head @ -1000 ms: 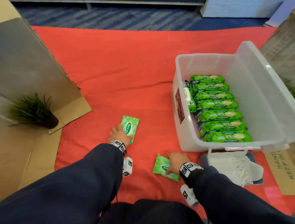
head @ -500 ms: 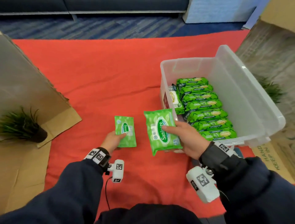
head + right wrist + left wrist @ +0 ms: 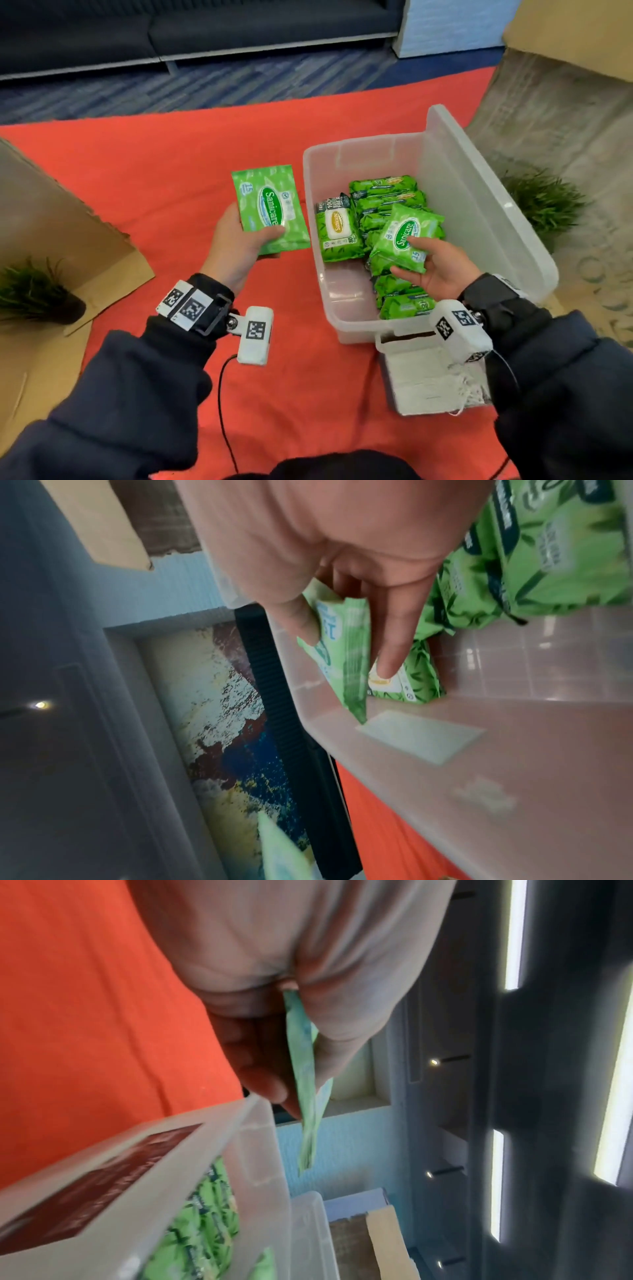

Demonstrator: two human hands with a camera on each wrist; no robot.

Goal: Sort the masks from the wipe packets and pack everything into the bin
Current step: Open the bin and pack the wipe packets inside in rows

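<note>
Right hand (image 3: 442,270) pinches wipe packet (image 3: 406,236) over bin (image 3: 479,205) to drop; left hand (image 3: 239,243) grips second packet (image 3: 270,209) outside, queued.

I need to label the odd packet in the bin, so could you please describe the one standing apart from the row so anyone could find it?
Start at the clear bin on the red mat. Along its right side runs a row of green packets; left of that row, against the bin's left wall, one packet stands alone. Unlike its neighbours, it faces the camera, showing a yellow oval logo and an "80".
</note>
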